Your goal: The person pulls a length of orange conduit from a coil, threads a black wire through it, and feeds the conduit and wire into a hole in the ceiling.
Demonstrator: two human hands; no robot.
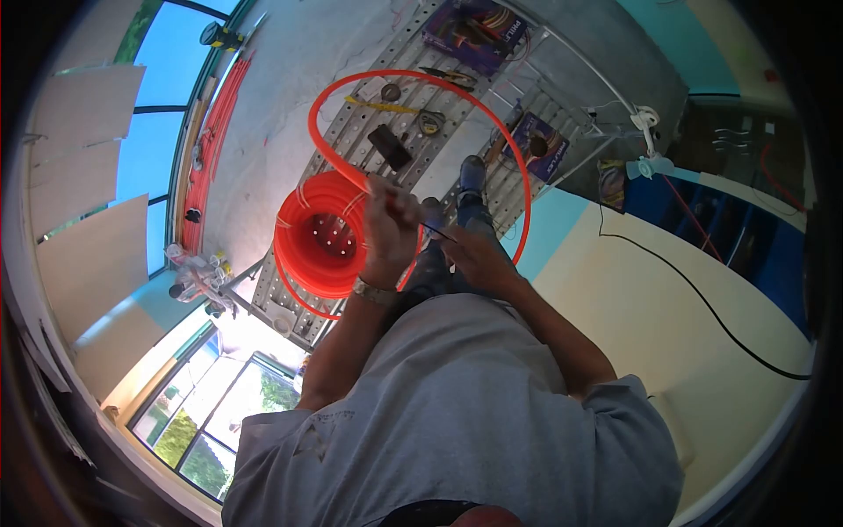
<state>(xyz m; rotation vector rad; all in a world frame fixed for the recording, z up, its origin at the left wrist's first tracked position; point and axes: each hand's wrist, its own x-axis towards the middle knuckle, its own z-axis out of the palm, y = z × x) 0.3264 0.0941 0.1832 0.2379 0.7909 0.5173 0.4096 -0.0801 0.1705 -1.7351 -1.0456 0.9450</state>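
My left hand, with a watch at the wrist, is closed and slightly blurred. An orange corrugated-looking tube runs into its fingers and arcs in a wide loop above and to the right. My right hand is closed around a thin dark rod-like thing whose kind I cannot make out; it points toward my left hand. Beside my left hand lies a coil of the same orange tube, tied in places, on a perforated metal platform.
On the platform lie a tape measure, a dark block-shaped object, a roll of tape, pliers and printed boxes. My shoe stands there too. A metal rail borders it; a black cable hangs along the wall.
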